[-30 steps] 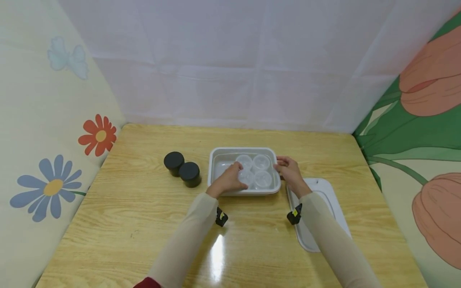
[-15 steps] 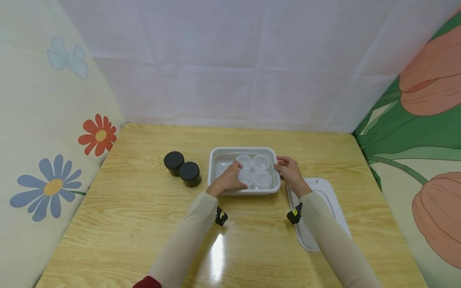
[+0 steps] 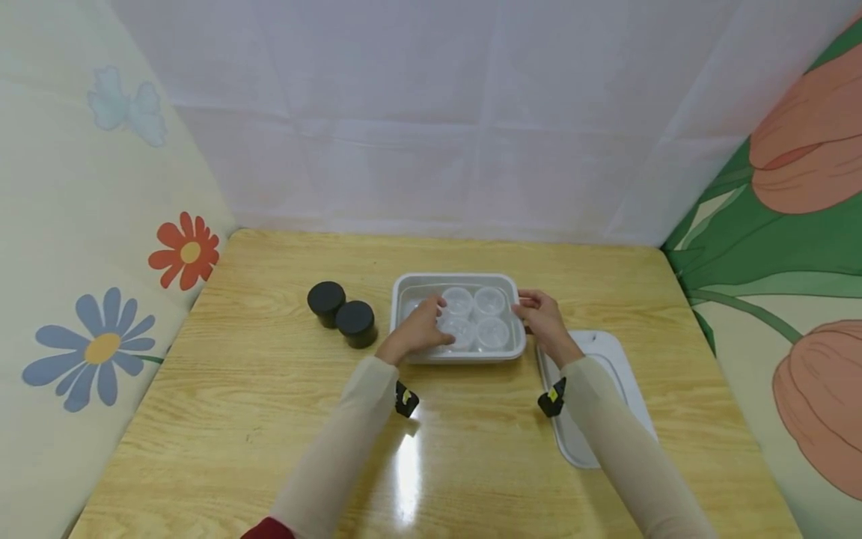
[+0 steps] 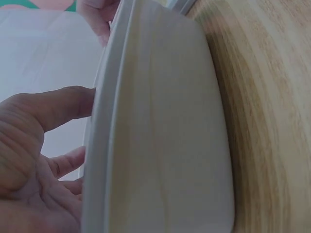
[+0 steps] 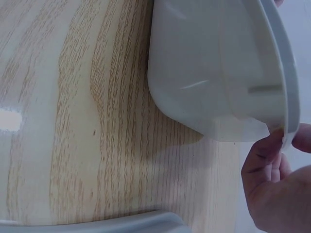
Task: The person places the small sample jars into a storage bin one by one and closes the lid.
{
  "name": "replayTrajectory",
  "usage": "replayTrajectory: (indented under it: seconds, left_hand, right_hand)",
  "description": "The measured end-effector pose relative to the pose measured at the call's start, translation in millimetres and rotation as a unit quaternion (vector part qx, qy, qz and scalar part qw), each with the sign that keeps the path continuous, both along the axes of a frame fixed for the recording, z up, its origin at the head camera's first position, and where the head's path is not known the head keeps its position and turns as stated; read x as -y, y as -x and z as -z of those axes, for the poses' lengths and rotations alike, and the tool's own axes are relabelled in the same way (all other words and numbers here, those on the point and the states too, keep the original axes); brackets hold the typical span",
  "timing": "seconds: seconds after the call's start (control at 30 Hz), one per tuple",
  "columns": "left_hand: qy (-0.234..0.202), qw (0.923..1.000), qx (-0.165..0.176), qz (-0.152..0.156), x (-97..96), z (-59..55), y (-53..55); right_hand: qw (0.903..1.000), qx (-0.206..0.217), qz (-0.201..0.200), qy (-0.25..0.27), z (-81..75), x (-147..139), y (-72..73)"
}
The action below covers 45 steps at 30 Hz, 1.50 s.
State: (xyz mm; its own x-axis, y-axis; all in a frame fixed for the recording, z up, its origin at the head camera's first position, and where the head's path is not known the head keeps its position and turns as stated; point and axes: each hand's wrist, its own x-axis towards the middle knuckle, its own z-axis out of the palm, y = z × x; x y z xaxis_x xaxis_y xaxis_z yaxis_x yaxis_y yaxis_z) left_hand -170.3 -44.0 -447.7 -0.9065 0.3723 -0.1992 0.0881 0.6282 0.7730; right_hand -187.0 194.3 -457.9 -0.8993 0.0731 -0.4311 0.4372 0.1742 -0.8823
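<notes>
A white rectangular plastic container [image 3: 465, 358] stands on the table, holding several clear round cups [image 3: 490, 335] grouped in its right part. Over the left part of the container, my left hand [image 3: 419, 328] has its thumb and fingers spread apart, just left of the nearest cups. In the left wrist view, the container's side wall hides the fingertips and the cups. My right hand [image 3: 544, 322] pinches the rim at the right end, with the thumb on one side and curled fingers on the other, as the right wrist view [image 5: 279, 179] of that hand shows.
Two black lidded jars [image 3: 355, 323] stand side by side left of the container. A white lid [image 3: 609, 355] with rounded corners lies on the wooden table [image 3: 269, 419] at the right, partly under the right forearm. Floral-patterned walls flank the table.
My left hand has let go of the front left cup and shifted slightly left, its fingers opening. The cups stay in the container. The right hand keeps its grip on the rim.
</notes>
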Motion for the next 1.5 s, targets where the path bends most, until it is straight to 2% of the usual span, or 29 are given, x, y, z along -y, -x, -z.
replayTrajectory:
  seconds: [0.3,0.43,0.6,0.7,0.87,1.27,1.5]
  left_hand:
    - [0.000,1.0000,-0.008,0.000,15.0,-7.0,1.3]
    - [0.003,0.9997,-0.023,0.003,22.7,-10.5,1.9]
    - [-0.005,0.9997,-0.023,-0.006,29.5,-14.7,1.7]
    - [-0.018,0.9995,-0.020,-0.014,34.0,-18.7,0.3]
    - [-0.036,0.9981,-0.034,-0.037,45.0,-23.7,-0.7]
    - [-0.027,0.9935,-0.039,-0.104,78.9,-31.7,-4.9]
    - [-0.029,0.9904,-0.052,-0.125,100.3,-34.7,-12.2]
  right_hand:
    - [1.0000,0.002,-0.002,-0.001,0.1,0.3,0.2]
    - [1.0000,0.004,-0.006,-0.003,0.0,-0.8,0.0]
    - [0.9999,0.004,-0.011,-0.003,1.5,-2.0,0.3]
    - [0.9999,0.000,-0.013,-0.002,2.0,-1.9,-0.4]
    - [0.9999,-0.004,-0.012,0.001,0.6,-1.8,-1.6]
    - [0.9999,-0.004,-0.011,0.008,-1.5,-1.3,-2.1]
    - [0.9999,-0.001,-0.011,0.004,-3.8,0.1,-2.7]
